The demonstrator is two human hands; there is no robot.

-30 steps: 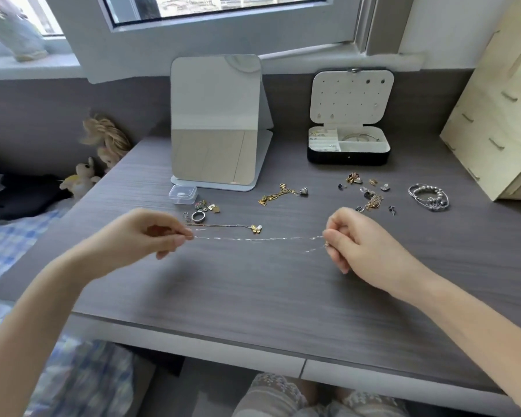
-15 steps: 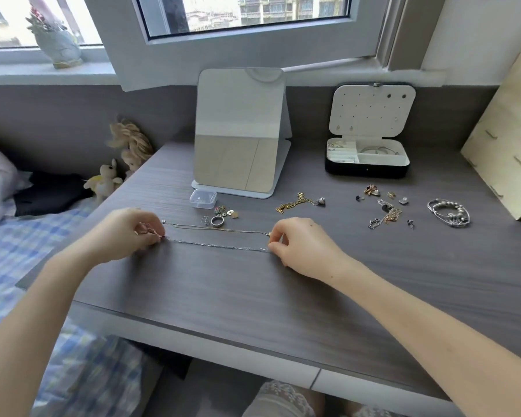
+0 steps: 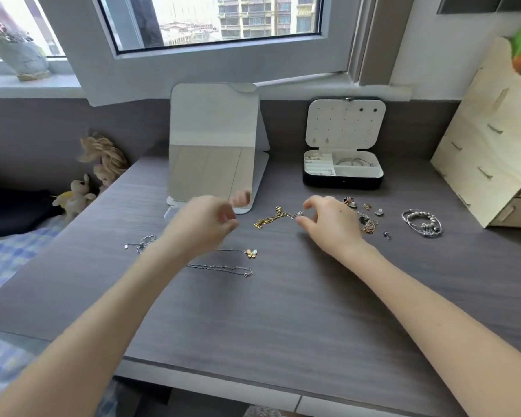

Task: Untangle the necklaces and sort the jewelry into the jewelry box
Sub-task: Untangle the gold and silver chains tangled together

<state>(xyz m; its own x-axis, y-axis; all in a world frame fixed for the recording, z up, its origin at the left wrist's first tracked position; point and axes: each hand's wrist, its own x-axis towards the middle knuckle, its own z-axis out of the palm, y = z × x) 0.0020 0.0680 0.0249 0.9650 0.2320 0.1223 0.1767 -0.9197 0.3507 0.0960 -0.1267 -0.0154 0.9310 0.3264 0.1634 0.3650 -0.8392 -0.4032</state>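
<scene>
Since these chains are thin, light and floppy, they'll likely kink or snag if yanked, so it's best to take one by a clasp or pendant. Nearest is the silver chain (image 3: 220,268), lying fairly straight on the desk (image 3: 283,326), with the butterfly necklace (image 3: 251,253) just beyond it. The left hand (image 3: 203,225) is blurred, fingers loosely curled, nothing visible in them. On the right hand (image 3: 331,224), thumb and forefinger curve either side of the small silver charm on the gold chain (image 3: 268,219); can't tell if they're pinching. The gold chain is bunched up, looks tangled, and lies between the hands. At the back the jewelry box (image 3: 343,183) stands open, lid up.
</scene>
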